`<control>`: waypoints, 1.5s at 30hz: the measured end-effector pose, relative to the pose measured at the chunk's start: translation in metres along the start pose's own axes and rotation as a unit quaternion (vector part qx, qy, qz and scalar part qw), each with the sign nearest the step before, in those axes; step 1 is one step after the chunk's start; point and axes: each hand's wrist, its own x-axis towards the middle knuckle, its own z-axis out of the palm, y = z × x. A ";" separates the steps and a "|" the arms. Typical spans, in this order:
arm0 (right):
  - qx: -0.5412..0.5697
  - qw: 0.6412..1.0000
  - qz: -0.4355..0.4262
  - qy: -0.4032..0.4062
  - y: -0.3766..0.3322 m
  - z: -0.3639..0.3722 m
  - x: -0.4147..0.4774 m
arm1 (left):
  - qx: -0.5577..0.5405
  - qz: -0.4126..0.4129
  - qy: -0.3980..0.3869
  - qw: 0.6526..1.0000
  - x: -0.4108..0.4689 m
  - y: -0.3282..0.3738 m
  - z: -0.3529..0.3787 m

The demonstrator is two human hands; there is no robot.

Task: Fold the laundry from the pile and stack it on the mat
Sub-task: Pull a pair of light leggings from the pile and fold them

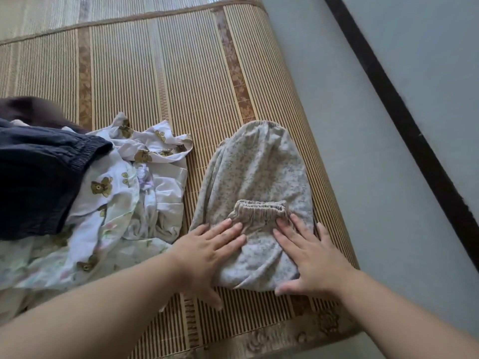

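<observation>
A beige garment with a small flower print [256,174] lies folded on the striped bamboo mat [160,73], its elastic cuff [261,207] turned back on top. My left hand [207,252] presses flat on the garment's near left part, fingers straight. My right hand [308,252] presses flat on its near right part, fingers spread. The laundry pile [108,198] lies to the left: white cloth with brown bear prints, with a dark navy garment [39,182] on top of it.
The mat's right edge [334,203] runs close beside the folded garment, with grey floor [363,125] beyond it. A dark strip [404,112] crosses the floor diagonally. A dark brown item [31,110] sits behind the pile at the left.
</observation>
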 end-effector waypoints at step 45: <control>0.063 0.988 0.141 0.024 -0.004 -0.060 0.106 | -0.087 -0.211 0.160 0.960 0.059 -0.048 -0.042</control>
